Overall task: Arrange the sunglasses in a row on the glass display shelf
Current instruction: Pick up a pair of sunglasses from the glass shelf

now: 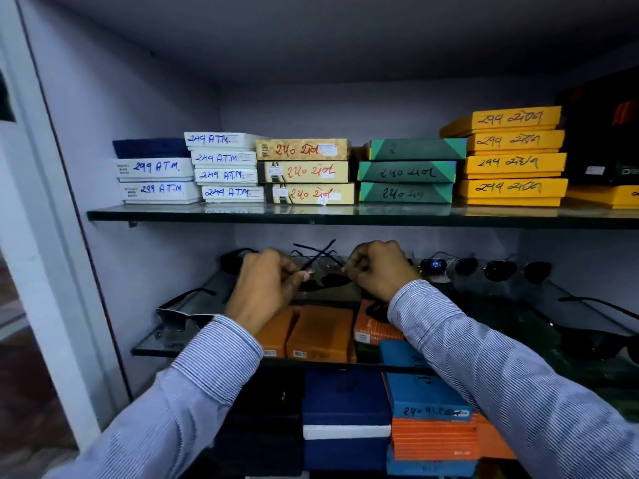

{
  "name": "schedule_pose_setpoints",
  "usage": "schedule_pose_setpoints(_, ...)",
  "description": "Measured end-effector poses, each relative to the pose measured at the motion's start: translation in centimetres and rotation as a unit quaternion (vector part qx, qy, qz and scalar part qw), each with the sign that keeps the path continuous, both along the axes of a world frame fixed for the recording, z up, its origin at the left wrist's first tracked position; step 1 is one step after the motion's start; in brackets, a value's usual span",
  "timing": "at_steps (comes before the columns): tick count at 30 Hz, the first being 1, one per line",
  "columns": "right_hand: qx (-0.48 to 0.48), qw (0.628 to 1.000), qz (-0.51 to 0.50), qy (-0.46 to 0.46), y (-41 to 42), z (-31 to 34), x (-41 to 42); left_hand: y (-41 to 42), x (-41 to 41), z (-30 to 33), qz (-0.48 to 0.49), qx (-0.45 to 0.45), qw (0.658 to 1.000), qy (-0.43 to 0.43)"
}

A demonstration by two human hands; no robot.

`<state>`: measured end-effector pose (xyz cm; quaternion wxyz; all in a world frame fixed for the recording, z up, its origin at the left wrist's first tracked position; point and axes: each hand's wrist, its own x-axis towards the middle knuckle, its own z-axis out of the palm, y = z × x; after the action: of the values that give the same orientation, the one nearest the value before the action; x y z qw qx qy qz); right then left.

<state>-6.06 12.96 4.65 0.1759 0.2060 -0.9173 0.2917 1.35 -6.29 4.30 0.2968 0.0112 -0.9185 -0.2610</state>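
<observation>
Both hands reach into a cabinet at the middle of the frame, over the glass display shelf [193, 342]. The left hand [264, 288] and the right hand [378, 269] each pinch one end of a dark pair of sunglasses [326, 276] held between them, just above the shelf near its back; the grip of each hand is clamped on that pair, thumb against curled fingers. The pair's two thin temples [316, 252] cross above the lenses, pointing toward the back wall.

To the right of the hands, a row of sunglasses [484, 269] stands along the back of the shelf, lenses facing forward, one lens showing a blue reflection. At the left of the hands, another dark pair [233, 259] sits at the back, partly hidden by the left hand. A black pair [179, 314] lies near the shelf's front left edge, and a further black pair [598, 335] lies at the far right of the frame.

Through the glass, orange boxes [320, 335] show below the shelf, with blue boxes [345, 399] and a striped orange box [434, 439] stacked lower in the frame. Striped shirt sleeves [501, 375] cover both forearms.

On the upper shelf [311, 216], stacks of labelled boxes stand side by side: white boxes [226, 167] at the left, tan boxes [306, 172], green boxes [408, 171] and yellow boxes [511, 157] at the right.
</observation>
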Motion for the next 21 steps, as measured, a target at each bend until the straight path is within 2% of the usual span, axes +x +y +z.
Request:
schedule_pose_setpoints(12,-0.038,0.997,-0.060,-0.026,-4.3,0.6,1.9,-5.9,0.6,1.6,0.015,0.035,0.995,-0.091)
schedule_pose_setpoints(15,-0.006,0.996,-0.077,-0.049,-4.6,0.0,2.3,-6.0,0.2,1.4,0.008,0.035,0.994,-0.103)
schedule_pose_setpoints(21,-0.044,0.993,-0.043,-0.100,-4.7,-0.8,2.7,-6.0,-0.1,0.9,-0.027,0.025,0.993,-0.114)
